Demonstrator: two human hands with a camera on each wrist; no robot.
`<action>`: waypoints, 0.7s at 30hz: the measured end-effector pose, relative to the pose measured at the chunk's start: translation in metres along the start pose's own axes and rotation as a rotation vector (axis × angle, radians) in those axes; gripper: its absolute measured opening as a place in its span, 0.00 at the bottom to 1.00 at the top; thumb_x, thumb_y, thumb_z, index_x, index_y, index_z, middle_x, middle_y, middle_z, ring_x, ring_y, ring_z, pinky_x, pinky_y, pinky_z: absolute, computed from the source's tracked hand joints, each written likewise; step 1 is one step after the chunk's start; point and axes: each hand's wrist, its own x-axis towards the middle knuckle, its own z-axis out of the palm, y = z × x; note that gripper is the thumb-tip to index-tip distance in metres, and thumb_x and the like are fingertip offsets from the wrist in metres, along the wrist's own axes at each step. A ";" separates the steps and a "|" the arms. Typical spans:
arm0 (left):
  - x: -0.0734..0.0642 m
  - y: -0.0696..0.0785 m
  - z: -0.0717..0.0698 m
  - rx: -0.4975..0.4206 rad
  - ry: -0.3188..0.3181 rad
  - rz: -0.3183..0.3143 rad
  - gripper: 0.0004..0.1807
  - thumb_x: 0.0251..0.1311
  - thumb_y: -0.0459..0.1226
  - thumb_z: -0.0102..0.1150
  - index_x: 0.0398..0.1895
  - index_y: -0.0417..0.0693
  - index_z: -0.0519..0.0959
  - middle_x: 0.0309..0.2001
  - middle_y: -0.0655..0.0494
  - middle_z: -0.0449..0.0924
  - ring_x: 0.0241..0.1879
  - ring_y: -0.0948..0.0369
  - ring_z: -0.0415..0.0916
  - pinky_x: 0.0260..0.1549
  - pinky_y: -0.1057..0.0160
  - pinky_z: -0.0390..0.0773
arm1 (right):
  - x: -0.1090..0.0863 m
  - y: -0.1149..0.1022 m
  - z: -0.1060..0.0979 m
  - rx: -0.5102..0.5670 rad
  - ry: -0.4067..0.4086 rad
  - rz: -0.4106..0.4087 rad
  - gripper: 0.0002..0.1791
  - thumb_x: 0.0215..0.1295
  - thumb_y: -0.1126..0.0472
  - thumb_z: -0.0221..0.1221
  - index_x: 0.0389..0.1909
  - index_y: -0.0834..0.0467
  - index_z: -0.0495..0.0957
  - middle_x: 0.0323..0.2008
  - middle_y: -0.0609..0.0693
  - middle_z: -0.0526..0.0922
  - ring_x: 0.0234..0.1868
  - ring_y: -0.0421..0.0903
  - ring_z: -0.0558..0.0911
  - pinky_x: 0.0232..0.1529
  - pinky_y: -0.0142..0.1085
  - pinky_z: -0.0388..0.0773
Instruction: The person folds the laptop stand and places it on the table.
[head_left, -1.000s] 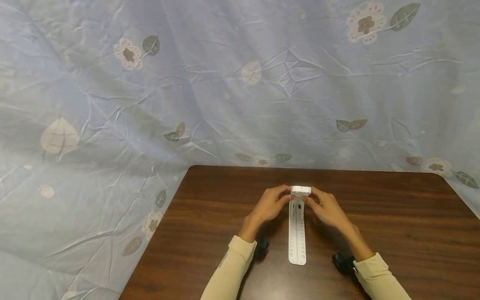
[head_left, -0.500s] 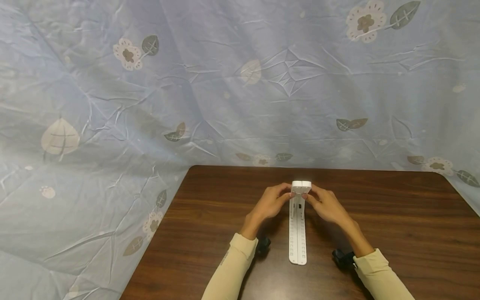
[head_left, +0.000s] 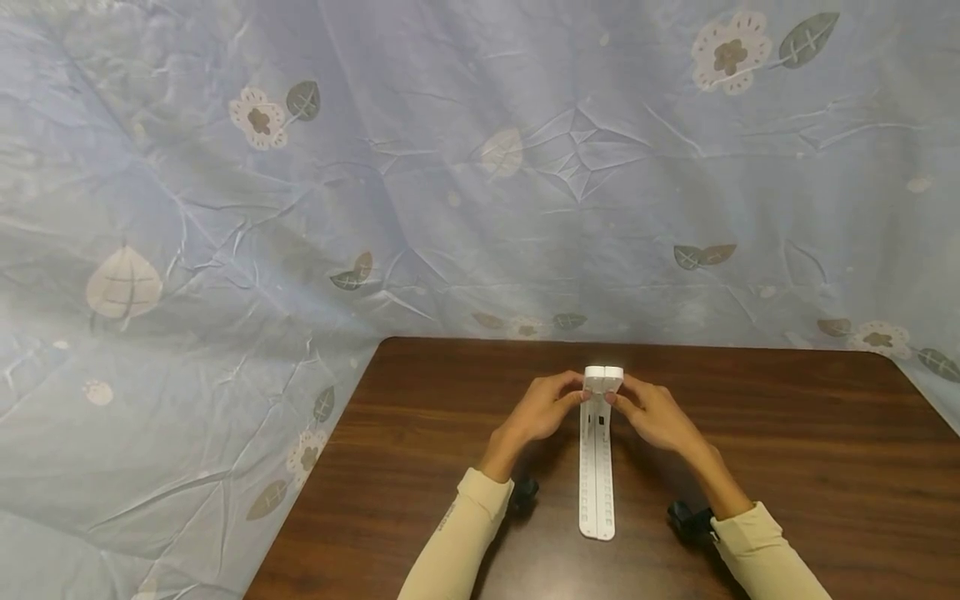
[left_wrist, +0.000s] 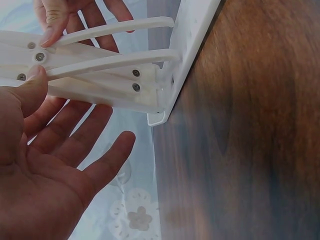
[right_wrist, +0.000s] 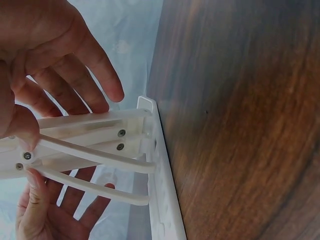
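Observation:
A white folding stand point(head_left: 597, 483) has its long slotted base flat on the wooden table and its back panel raised at the far end. Two slim curved struts point(left_wrist: 117, 63) join panel to base, and small screws dot the panel point(right_wrist: 95, 137). My left hand point(head_left: 542, 408) pinches the panel's left side, thumb in front by a strut and fingers behind. On the opposite side my right hand point(head_left: 655, 412) pinches it the same way. Both wrist views show the two thumbs close together near the struts' upper ends. Fingertips behind the panel are partly hidden.
The brown wooden table point(head_left: 810, 450) has rounded far corners. A pale blue floral cloth point(head_left: 480, 208) hangs behind it and along the left. Black devices sit at the left wrist point(head_left: 523, 495) and right wrist point(head_left: 690, 523), near the tabletop.
The panel's top edge has risen slightly, and the base now reaches a little nearer to me. Both hands keep their grip. The head view has tilted a little.

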 end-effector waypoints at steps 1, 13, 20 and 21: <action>0.000 0.000 0.000 0.009 0.002 0.002 0.18 0.82 0.45 0.55 0.64 0.47 0.83 0.62 0.50 0.88 0.61 0.53 0.86 0.63 0.55 0.84 | 0.000 0.000 0.000 -0.001 -0.002 -0.006 0.24 0.85 0.52 0.55 0.73 0.58 0.75 0.66 0.67 0.82 0.67 0.71 0.81 0.64 0.69 0.78; 0.003 -0.003 -0.001 0.045 0.010 0.052 0.15 0.81 0.42 0.56 0.62 0.47 0.84 0.60 0.51 0.89 0.60 0.55 0.87 0.60 0.59 0.85 | 0.000 -0.001 -0.002 -0.005 0.001 -0.048 0.22 0.84 0.55 0.57 0.72 0.59 0.76 0.64 0.67 0.84 0.65 0.68 0.83 0.64 0.67 0.80; 0.006 -0.003 0.000 0.065 0.018 0.060 0.15 0.80 0.40 0.57 0.61 0.46 0.84 0.60 0.51 0.89 0.60 0.55 0.87 0.61 0.60 0.85 | 0.002 -0.001 -0.003 -0.014 0.008 -0.078 0.20 0.83 0.57 0.57 0.69 0.61 0.76 0.61 0.69 0.85 0.63 0.71 0.84 0.60 0.69 0.81; 0.006 -0.003 0.000 0.066 0.017 0.058 0.15 0.80 0.40 0.57 0.61 0.46 0.84 0.60 0.51 0.89 0.60 0.55 0.87 0.61 0.60 0.85 | 0.002 0.000 -0.002 -0.013 0.009 -0.077 0.20 0.83 0.57 0.57 0.69 0.61 0.76 0.61 0.69 0.85 0.63 0.71 0.84 0.60 0.69 0.81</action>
